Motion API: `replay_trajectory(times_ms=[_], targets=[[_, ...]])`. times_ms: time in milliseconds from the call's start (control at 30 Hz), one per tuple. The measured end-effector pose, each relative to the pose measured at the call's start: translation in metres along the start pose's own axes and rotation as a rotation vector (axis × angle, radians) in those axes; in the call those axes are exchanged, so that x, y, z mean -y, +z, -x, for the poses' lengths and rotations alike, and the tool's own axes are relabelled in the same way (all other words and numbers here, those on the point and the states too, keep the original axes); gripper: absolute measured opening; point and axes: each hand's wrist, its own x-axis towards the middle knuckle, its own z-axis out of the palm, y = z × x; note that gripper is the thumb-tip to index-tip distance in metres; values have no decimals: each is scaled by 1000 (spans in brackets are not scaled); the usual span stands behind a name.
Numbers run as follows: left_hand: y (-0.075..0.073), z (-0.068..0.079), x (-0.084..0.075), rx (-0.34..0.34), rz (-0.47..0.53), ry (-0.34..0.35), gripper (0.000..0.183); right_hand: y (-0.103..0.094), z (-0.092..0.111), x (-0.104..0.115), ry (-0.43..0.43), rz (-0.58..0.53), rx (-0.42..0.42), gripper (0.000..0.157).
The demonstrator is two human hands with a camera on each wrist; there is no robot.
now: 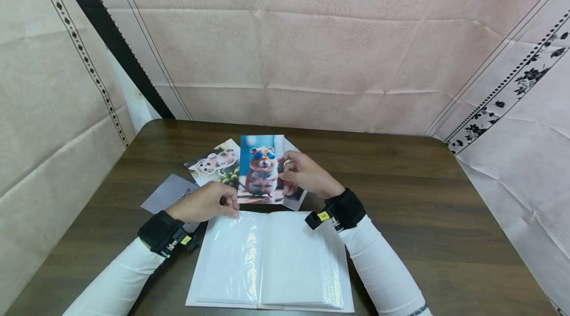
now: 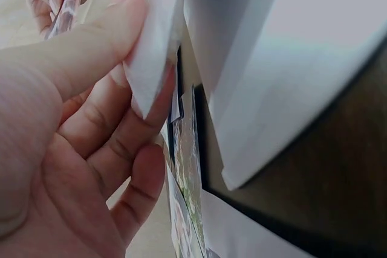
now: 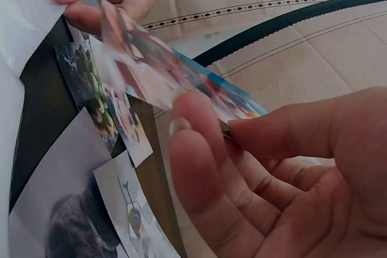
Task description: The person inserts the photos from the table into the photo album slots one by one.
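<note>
An open photo album with clear-sleeved white pages lies before me. Between thumb and fingers, my left hand pinches the top edge of its left page. My right hand holds a photo print by its right side, tipped up above the album's top edge. It pictures a hamster in blue sunglasses against a blue background. The right wrist view shows this print pinched between thumb and fingertips, its far corner close to the left hand.
Behind the held print lie more loose prints: one with pale animals and greenery, and another partly covered by the right hand. A greyish print lies left, partly under the left forearm. The brown wooden table meets hanging cloth at its back.
</note>
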Motion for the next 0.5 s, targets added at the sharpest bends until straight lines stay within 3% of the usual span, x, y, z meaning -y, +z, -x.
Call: replay_trajectory(times_ms=[500], targets=[[1, 1, 0, 83, 34, -53, 20, -1, -11, 3, 38, -19, 19, 32]])
